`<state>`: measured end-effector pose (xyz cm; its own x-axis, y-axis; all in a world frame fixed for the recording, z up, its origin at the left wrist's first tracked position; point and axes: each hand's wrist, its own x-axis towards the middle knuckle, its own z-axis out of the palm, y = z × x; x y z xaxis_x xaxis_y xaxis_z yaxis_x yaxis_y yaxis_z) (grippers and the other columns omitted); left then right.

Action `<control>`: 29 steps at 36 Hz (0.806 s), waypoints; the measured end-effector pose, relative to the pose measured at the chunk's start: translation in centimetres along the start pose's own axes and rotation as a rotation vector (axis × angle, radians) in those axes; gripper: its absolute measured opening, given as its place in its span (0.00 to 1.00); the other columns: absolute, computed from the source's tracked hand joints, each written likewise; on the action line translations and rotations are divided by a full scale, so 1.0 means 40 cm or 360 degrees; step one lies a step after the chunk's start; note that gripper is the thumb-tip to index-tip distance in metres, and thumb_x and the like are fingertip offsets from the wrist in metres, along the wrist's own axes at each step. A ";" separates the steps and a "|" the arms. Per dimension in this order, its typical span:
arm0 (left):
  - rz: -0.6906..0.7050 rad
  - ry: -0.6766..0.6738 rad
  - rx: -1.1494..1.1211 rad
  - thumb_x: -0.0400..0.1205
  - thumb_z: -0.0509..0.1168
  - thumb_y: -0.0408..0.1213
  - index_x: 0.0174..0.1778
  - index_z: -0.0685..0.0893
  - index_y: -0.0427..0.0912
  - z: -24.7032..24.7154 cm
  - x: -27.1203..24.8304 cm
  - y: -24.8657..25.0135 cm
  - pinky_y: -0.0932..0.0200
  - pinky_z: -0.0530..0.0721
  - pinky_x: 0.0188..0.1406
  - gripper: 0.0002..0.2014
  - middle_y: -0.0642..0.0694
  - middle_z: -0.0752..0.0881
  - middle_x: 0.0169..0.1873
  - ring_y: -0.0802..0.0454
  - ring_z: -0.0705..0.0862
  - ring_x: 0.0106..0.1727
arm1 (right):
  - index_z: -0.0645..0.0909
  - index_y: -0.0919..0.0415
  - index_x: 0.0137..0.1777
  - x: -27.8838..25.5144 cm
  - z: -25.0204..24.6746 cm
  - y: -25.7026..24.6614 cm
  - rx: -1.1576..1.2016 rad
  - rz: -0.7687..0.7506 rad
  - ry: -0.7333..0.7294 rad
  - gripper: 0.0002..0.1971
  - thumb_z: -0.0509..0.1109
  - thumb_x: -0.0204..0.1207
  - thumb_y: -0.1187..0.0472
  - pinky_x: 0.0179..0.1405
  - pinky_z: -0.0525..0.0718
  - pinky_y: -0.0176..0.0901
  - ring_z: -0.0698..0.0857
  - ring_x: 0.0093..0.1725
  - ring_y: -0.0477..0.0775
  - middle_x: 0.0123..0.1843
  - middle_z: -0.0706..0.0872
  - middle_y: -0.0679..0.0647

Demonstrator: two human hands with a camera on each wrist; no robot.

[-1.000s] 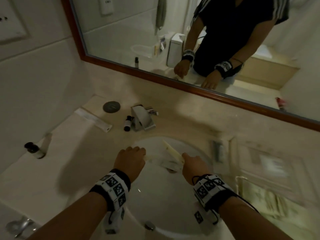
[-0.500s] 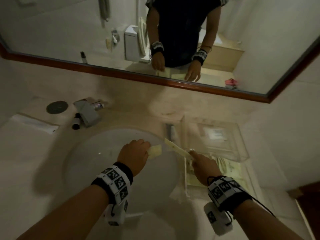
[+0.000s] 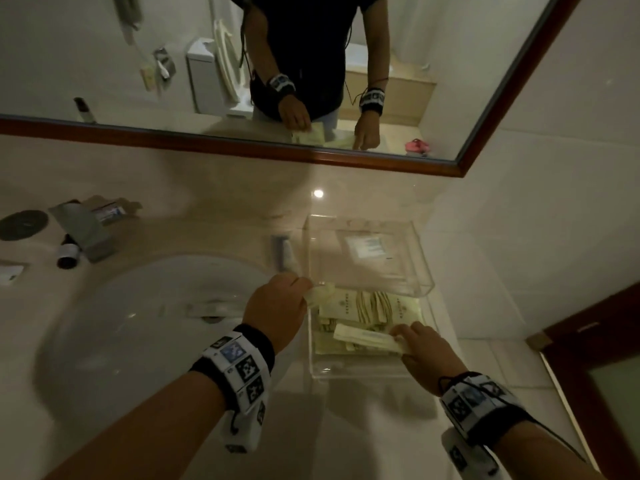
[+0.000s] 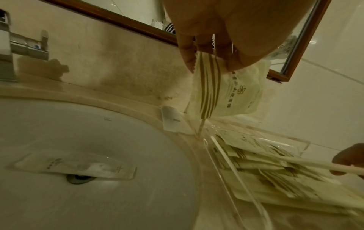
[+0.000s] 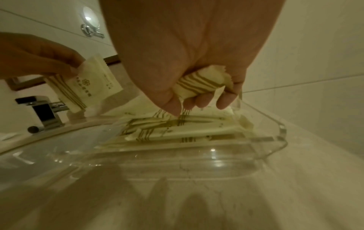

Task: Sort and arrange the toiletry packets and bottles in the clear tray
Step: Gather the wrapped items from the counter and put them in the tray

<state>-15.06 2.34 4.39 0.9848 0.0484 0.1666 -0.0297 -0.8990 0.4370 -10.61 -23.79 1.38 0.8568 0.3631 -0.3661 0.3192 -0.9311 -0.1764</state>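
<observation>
**Both hands loaded, packets going into the tray**

While the head view is dim, you can make out the left hand [image 3: 277,308] pinching a small cream packet [image 3: 320,293] right at the near-left edge of the clear tray [image 3: 367,370], and the right hand [image 3: 424,344] gripping one end of a long thin packet [image 3: 363,338] that lies across the pile of packets [image 3: 363,308] already inside. Tray sits on the counter just right of the sink [image 3: 138,323]. A small dark-capped bottle [image 3: 67,254] lies by the faucet [image 3: 83,230], well apart from the tray, so the bottles look not yet done.

Left wrist view: fingers [image 4: 187,52] pinch the top edge of the striped packet [image 4: 226,91], which hangs above the tray's left wall. One more packet [image 4: 74,167] lies in the basin over the drain.

Right wrist view: fingers [image 5: 224,99] are curled round the striped end of the long packet [image 5: 199,84], low over the pile.

My read: this is the drop-in step. Next move is probably setting both down flat and lined up with the pile, then fetching the strays from the basin and counter.
</observation>
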 end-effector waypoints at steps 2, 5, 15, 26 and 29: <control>0.0011 -0.0027 0.0014 0.79 0.59 0.29 0.57 0.84 0.41 0.013 0.003 0.016 0.50 0.83 0.42 0.14 0.41 0.86 0.49 0.38 0.83 0.51 | 0.68 0.46 0.70 0.006 0.013 0.009 -0.0009 -0.0006 -0.0004 0.23 0.64 0.75 0.59 0.59 0.78 0.46 0.75 0.62 0.55 0.62 0.74 0.50; 0.0042 -0.0037 0.0022 0.77 0.64 0.26 0.54 0.86 0.40 0.028 0.006 0.032 0.50 0.83 0.38 0.13 0.41 0.87 0.46 0.39 0.84 0.48 | 0.67 0.45 0.71 0.022 0.028 0.012 -0.0060 -0.0045 0.0011 0.24 0.66 0.75 0.56 0.61 0.75 0.46 0.74 0.64 0.55 0.64 0.74 0.50; 0.0051 -0.0089 0.0032 0.71 0.63 0.28 0.46 0.87 0.44 0.077 0.013 0.055 0.53 0.86 0.32 0.12 0.46 0.89 0.41 0.43 0.86 0.40 | 0.68 0.43 0.70 0.078 0.053 -0.003 -0.0108 -0.0142 0.0055 0.25 0.69 0.73 0.53 0.63 0.71 0.48 0.70 0.67 0.56 0.66 0.72 0.48; 0.0191 -0.0004 0.0043 0.62 0.73 0.26 0.40 0.87 0.44 0.112 0.031 0.092 0.58 0.86 0.27 0.14 0.48 0.88 0.33 0.45 0.87 0.35 | 0.74 0.44 0.64 0.075 0.051 0.025 0.0124 -0.0149 0.0263 0.22 0.72 0.69 0.49 0.61 0.73 0.47 0.73 0.65 0.54 0.63 0.75 0.47; 0.0208 -0.0022 0.0032 0.64 0.71 0.24 0.41 0.87 0.43 0.137 0.044 0.109 0.55 0.87 0.30 0.13 0.46 0.88 0.34 0.43 0.87 0.37 | 0.72 0.47 0.64 0.066 0.043 0.035 0.0441 -0.0142 0.0332 0.21 0.72 0.71 0.52 0.54 0.78 0.42 0.80 0.55 0.50 0.56 0.78 0.46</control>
<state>-12.52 -3.88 1.75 0.9751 -0.0755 0.2087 -0.1546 -0.9057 0.3946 -8.61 -24.08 -1.42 0.9039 0.4011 -0.1486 0.2989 -0.8409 -0.4511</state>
